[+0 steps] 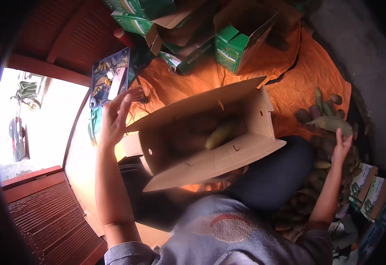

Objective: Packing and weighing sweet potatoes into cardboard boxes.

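1. Your left hand [115,115], fingers spread, hovers beside the open carton [201,168].
2. Your right hand [343,145] pinches 1 pale-green vegetable [329,123].
3. Beyond both: wrinkled orange sheet [321,66].
4. Left of your left hand: bright doorway [54,132].

Phone [117,83] on patterned board [97,81], scooter [18,140] outside, carved reddish-brown wooden panel [54,216]

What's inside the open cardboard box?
One long, pale green vegetable shows inside the cardboard box. Deep shadow obscures much of the bottom, and the near flap covers whatever lies directly under it.
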Demonstrator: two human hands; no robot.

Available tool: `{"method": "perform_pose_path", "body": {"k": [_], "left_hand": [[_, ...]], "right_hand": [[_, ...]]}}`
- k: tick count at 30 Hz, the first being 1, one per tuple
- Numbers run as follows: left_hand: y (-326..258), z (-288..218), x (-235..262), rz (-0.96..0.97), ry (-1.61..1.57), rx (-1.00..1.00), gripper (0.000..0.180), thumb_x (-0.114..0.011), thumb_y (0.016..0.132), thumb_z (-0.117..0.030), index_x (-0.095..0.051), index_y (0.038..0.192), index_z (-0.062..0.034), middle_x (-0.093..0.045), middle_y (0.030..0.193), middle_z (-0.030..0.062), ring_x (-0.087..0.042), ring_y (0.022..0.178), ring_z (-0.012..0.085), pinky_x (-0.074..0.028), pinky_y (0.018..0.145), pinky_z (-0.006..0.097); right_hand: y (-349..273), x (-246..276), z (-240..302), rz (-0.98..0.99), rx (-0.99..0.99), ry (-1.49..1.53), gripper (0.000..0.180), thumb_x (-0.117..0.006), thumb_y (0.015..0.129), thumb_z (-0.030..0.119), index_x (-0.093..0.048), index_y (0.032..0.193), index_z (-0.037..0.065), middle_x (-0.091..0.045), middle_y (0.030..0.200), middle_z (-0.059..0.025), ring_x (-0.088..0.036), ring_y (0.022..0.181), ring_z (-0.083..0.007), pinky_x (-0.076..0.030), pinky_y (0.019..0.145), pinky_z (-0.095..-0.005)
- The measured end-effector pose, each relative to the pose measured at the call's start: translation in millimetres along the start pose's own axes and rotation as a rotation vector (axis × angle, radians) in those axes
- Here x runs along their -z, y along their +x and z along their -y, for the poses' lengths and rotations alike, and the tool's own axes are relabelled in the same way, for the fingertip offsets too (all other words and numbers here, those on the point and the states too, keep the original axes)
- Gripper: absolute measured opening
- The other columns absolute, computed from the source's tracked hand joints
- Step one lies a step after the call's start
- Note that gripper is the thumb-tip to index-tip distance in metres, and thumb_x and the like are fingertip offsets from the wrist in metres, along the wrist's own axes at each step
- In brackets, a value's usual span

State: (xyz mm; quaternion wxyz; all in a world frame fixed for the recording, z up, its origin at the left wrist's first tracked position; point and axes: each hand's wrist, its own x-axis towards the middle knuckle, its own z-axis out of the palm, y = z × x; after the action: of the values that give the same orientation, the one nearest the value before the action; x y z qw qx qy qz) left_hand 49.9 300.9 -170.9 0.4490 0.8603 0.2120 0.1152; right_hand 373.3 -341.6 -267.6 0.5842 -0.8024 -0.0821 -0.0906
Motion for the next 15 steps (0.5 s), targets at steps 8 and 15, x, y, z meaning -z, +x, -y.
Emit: {"method": "perform_pose_path", "body": {"k": [8,15], "left_hand": [[-4.4,-35.1,1.1,0.189,0.338,-0.142,0.034,-0.07,0.092,-0.025,-0.07,0.119,-0.0043,-0.073,0.113,0.0161,-0.071,0.101,0.0329,-0.055,0.088,0.038],[-19.0,-5.2,2.7,0.179,0.431,-0.15,0.02,-0.068,0.091,-0.016,-0.074,0.106,-0.0038,-0.074,0.096,0.0147,-0.072,0.086,0.0316,-0.056,0.081,0.04]], "right_hand": [[9.4,-86.9,297.6,0.476,0.547,0.128,0.078,-0.065,0.095,0.046,-0.04,0.143,-0.009,-0.045,0.146,-0.0286,-0.044,0.137,-0.0387,-0.038,0.114,-0.0512],[-88.7,-307.7,349.7,1.344,0.801,-0.127,0.067,-0.089,0.07,0.028,-0.057,0.123,0.001,-0.067,0.11,-0.0154,-0.067,0.101,-0.0332,-0.054,0.085,-0.04]]}}
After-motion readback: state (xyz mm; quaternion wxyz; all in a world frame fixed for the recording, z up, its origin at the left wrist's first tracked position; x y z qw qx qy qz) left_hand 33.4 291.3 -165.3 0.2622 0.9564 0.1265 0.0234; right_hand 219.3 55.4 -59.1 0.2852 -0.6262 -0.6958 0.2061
